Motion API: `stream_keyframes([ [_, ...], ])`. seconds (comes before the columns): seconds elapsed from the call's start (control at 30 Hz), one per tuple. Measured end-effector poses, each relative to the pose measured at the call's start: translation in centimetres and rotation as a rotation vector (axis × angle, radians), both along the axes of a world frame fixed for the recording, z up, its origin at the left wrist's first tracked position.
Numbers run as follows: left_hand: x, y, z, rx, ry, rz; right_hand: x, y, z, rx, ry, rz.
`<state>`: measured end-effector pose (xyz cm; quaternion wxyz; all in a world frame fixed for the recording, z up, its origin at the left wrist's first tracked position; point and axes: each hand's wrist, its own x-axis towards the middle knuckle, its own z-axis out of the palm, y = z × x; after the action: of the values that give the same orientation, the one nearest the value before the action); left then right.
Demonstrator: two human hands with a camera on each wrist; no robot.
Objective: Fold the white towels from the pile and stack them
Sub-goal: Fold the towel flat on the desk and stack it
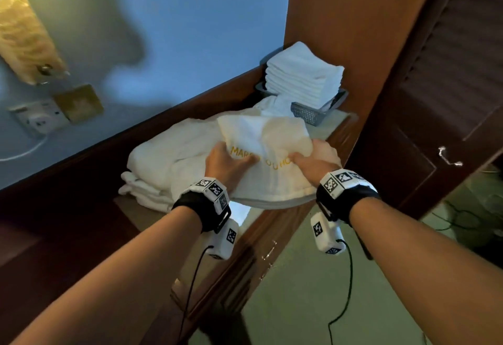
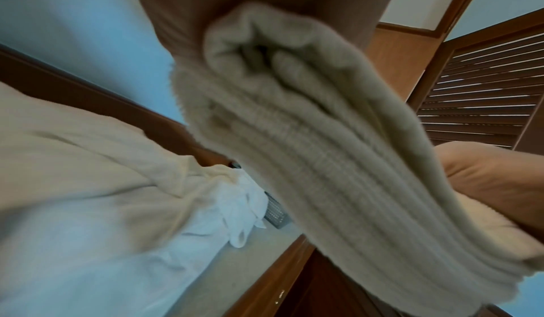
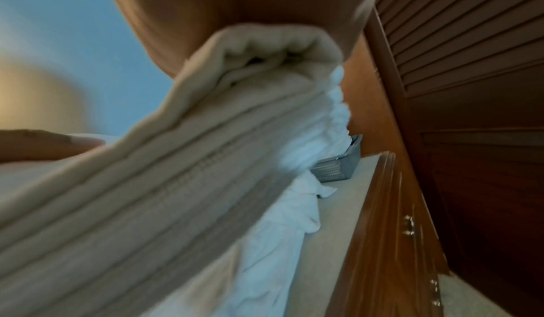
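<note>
A folded white towel (image 1: 268, 176) with yellow lettering is held above the countertop by both hands. My left hand (image 1: 227, 162) grips its left side, thumb on top by the lettering. My right hand (image 1: 317, 158) grips its right side. The wrist views show the towel's layered edge (image 2: 329, 170) (image 3: 165, 182) bunched under each palm. Beneath and to the left lies the pile of loose white towels (image 1: 168, 165). At the back right, a stack of folded white towels (image 1: 304, 75) sits in a grey mesh basket (image 1: 307, 113).
The wooden countertop (image 1: 340, 129) has a raised back rail along the blue wall. A tall wooden panel (image 1: 353, 31) and a louvred wardrobe door (image 1: 449, 72) stand on the right. A wall socket (image 1: 40, 120) and a lamp (image 1: 24, 34) are at left.
</note>
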<state>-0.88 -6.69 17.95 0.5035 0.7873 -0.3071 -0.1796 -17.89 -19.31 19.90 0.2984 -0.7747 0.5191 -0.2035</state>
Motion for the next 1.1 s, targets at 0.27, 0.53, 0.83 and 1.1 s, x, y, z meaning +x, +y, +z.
stream_keyframes([
  [0.27, -2.7, -15.2, 1.6, -0.016, -0.024, -0.129, -4.7, -12.8, 2.1, -0.053, 0.025, -0.111],
  [0.53, -2.1, -31.2, 2.1, -0.062, -0.039, -0.221, -4.8, -26.9, 2.6, -0.099, 0.078, -0.190],
  [0.83, -0.6, -46.6, 3.1, -0.138, -0.050, -0.226, -2.8, -43.4, 5.5, -0.178, 0.167, -0.172],
  [1.1, 2.2, -57.4, 3.9, -0.155, -0.082, -0.172, 3.0, -59.2, 7.0, -0.324, 0.243, 0.028],
])
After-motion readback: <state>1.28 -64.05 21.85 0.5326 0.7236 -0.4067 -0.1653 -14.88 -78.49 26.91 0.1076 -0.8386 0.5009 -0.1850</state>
